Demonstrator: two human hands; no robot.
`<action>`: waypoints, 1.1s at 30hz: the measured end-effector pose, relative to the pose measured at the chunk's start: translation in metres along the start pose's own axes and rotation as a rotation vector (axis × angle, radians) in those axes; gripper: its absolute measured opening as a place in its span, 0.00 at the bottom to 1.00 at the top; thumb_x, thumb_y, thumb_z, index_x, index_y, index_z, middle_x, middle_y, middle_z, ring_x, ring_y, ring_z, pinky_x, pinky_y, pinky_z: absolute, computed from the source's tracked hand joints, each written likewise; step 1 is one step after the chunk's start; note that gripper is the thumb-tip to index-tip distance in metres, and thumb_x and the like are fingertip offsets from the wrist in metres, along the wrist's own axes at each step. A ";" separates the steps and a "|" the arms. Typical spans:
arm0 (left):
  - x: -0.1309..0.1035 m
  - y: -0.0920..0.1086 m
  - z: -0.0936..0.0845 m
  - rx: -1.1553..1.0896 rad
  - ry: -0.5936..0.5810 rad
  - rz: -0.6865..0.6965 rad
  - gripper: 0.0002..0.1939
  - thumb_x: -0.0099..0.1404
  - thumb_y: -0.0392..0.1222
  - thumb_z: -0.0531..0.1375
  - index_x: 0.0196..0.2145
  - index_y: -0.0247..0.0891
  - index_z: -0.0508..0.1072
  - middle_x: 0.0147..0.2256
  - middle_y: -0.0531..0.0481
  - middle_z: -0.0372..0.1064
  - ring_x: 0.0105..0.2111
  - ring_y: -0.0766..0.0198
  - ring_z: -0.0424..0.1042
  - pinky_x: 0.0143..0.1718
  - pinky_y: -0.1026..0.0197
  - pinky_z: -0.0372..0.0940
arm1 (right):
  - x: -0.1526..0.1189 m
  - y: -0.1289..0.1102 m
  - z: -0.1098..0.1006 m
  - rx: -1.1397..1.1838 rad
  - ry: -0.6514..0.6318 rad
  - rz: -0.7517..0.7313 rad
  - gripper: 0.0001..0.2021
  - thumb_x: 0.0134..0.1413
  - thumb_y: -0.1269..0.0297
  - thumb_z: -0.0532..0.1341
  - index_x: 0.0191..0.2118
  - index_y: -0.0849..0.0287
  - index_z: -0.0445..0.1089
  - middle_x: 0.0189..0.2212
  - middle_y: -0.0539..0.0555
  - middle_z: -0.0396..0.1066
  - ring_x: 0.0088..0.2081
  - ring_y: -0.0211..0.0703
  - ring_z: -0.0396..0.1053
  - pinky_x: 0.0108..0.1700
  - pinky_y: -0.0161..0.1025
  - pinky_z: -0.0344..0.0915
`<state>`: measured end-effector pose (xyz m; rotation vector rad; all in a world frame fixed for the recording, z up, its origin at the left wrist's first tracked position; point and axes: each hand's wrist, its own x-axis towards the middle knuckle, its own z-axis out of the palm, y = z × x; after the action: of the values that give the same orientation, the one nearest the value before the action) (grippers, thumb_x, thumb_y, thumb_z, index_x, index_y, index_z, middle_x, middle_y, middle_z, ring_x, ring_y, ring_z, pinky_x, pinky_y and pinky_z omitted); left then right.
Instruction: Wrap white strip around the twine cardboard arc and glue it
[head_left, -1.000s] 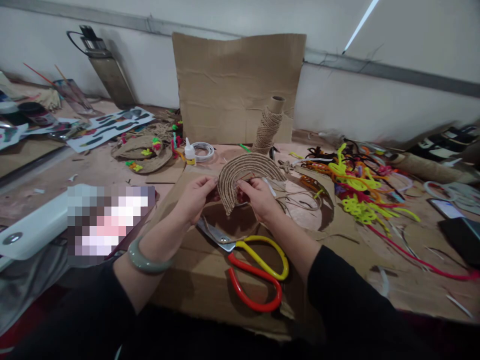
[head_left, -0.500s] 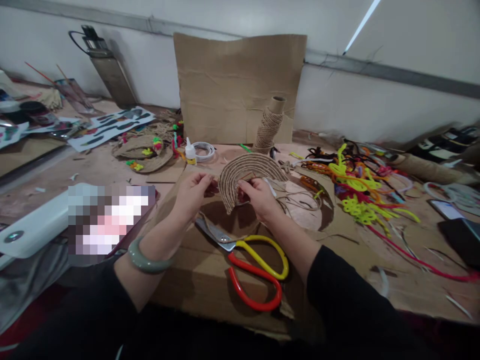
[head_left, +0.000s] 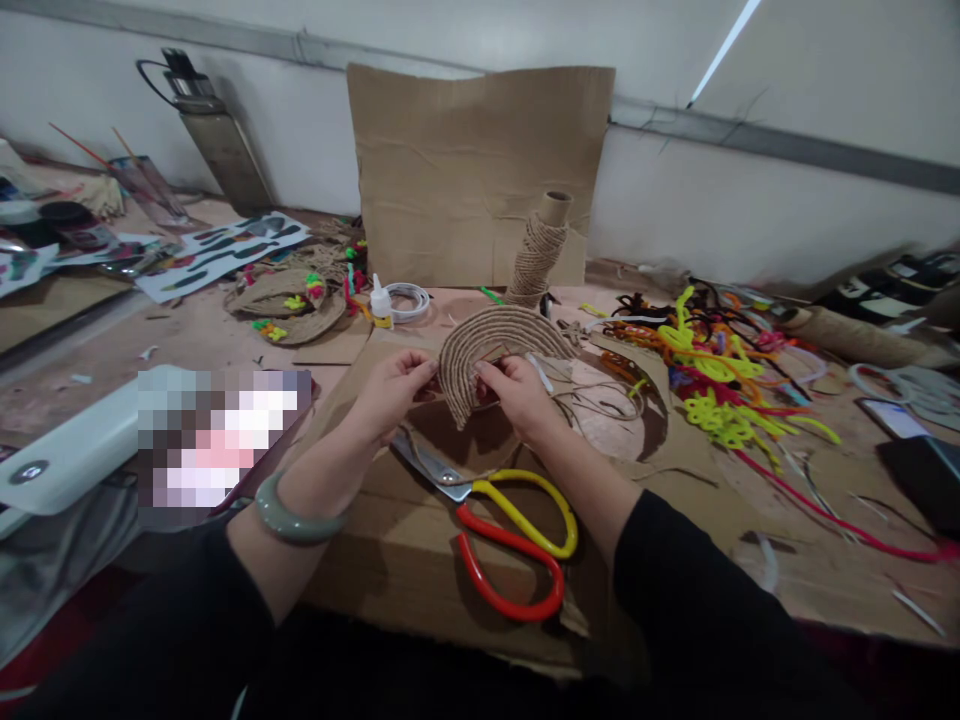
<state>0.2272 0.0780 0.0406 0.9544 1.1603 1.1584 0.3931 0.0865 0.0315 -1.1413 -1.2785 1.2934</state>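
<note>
The right hand [head_left: 517, 393] pinches a rope arch [head_left: 499, 332] by its inner edge. The left hand [head_left: 391, 393], fingertips together beside the arch, has an unclear hold. Scissors [head_left: 480, 526] lie nearby.

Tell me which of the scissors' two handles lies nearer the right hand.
The yellow handle, the upper loop in the picture, is nearer the right hand; the red handle lies lower, closer to the picture's bottom edge.

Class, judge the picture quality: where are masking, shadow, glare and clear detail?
Head view: square blocks mask a patch at left; head view: the scissors shadow the cardboard beneath; head view: small highlights gleam on the bangle; head view: the curved rope piece shows clear ridges.
</note>
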 end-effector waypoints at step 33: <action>-0.007 -0.001 0.004 -0.148 -0.045 0.020 0.15 0.52 0.50 0.67 0.28 0.35 0.73 0.24 0.50 0.72 0.25 0.64 0.70 0.27 0.63 0.66 | -0.010 -0.010 0.002 0.020 -0.033 0.057 0.28 0.42 0.33 0.60 0.20 0.58 0.70 0.17 0.53 0.68 0.20 0.37 0.62 0.25 0.38 0.64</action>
<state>0.2315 0.0708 0.0415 0.8756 1.0165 1.2149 0.3929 0.0760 0.0418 -1.1542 -1.2617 1.3695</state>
